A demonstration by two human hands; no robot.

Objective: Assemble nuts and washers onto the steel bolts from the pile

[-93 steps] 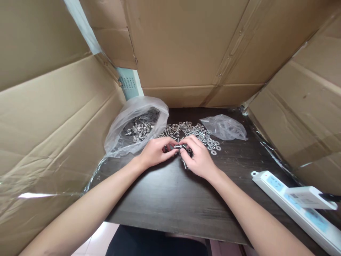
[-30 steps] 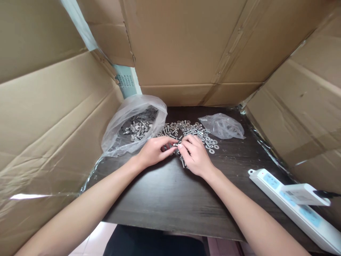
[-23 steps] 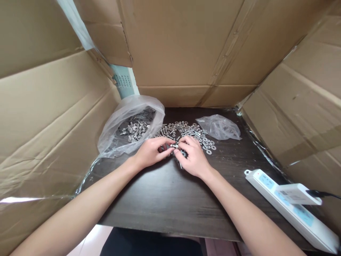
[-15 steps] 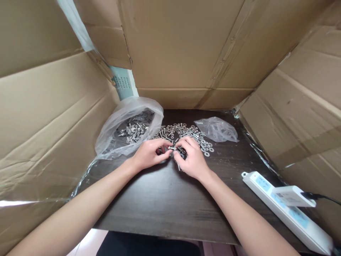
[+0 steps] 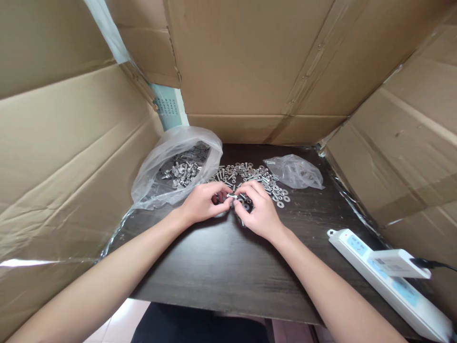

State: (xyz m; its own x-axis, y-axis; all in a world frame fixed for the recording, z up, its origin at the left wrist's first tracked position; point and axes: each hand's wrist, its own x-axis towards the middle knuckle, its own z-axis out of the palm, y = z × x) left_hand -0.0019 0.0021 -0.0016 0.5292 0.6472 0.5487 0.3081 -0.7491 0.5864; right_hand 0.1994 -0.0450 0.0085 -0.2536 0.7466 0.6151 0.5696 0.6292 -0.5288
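My left hand [image 5: 203, 205] and my right hand [image 5: 260, 212] meet at the middle of a dark wooden table [image 5: 221, 262]. Between their fingertips they pinch one small silver bolt [image 5: 232, 196]. More small metal parts show under my right palm. Just beyond my hands lies a loose heap of silver bolts, nuts and washers [image 5: 255, 177]. To the left an open clear plastic bag [image 5: 171, 164] holds several more bolts.
A smaller crumpled clear bag [image 5: 295, 171] lies at the back right. A white power strip [image 5: 389, 281] with a white plug block sits at the table's right front. Cardboard walls [image 5: 64, 157] close in the left, back and right sides.
My hands stay together on the bolt with small finger shifts. The view has shifted slightly; nothing on the table has moved.
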